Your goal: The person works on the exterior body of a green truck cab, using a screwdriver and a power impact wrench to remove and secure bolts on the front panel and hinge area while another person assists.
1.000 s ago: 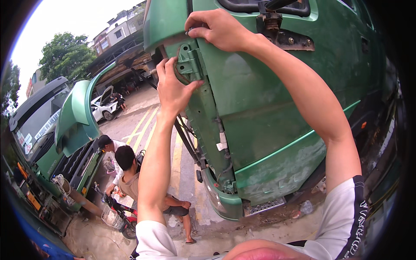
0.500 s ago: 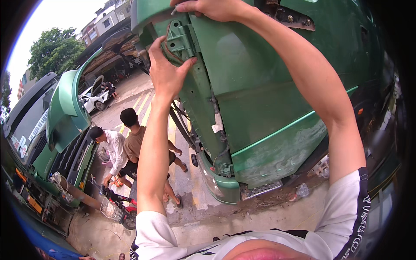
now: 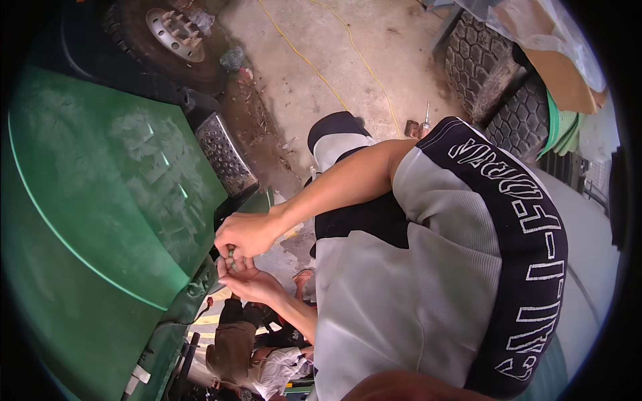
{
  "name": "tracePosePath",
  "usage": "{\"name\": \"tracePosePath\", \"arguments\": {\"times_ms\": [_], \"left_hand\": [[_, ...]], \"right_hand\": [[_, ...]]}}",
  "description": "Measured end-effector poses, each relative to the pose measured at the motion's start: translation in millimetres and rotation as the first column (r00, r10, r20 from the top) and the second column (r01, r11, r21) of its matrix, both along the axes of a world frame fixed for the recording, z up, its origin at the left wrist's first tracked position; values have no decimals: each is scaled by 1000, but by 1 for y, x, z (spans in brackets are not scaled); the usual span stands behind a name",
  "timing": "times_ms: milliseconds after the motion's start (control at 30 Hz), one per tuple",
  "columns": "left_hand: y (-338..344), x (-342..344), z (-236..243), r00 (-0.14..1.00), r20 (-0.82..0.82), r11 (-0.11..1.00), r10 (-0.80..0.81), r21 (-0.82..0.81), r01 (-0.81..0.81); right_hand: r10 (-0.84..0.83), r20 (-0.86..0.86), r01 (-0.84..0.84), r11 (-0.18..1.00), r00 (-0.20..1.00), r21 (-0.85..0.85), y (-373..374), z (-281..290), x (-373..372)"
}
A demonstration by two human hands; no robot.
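Small green part point(image 3: 231, 253), left of centre in frame.
Right hand point(image 3: 249, 234) pinches it over the open left hand point(image 3: 251, 285); keep that palm cupped directly beneath against drops.

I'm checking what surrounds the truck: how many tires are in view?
3: a hubbed tire at the picture's upper left, a treaded tire upper right, and another tire just below it. Others may be hidden.
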State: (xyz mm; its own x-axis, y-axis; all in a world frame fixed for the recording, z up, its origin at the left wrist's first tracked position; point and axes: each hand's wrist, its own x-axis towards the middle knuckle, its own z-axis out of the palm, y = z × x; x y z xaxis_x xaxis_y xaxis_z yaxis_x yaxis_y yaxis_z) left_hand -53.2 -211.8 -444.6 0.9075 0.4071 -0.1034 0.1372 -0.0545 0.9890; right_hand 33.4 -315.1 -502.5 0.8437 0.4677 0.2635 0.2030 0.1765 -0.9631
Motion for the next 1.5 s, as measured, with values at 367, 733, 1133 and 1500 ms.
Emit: {"name": "tracePosePath", "arguments": {"times_ms": [367,733,1133,1500], "left_hand": [[-44,17,-188,491,-597,772,-635,-519,366],[-65,-83,-383,2,-872,448,-489,-249,859],[-74,-147,-490,299,-919,-179,-258,350,920],[-73,-172,-453,289,-870,89,-400,277,957]], "right_hand": [[-584,-128,519,786,802,-335,-77,-176,-139],[-425,-656,762,-144,-624,-632,-224,-506,-365],[-455,-212,68,313,-865,-947,-243,-996,-507],[-816,-560,-31,569,-146,-822,-297,-635,-447]]}}
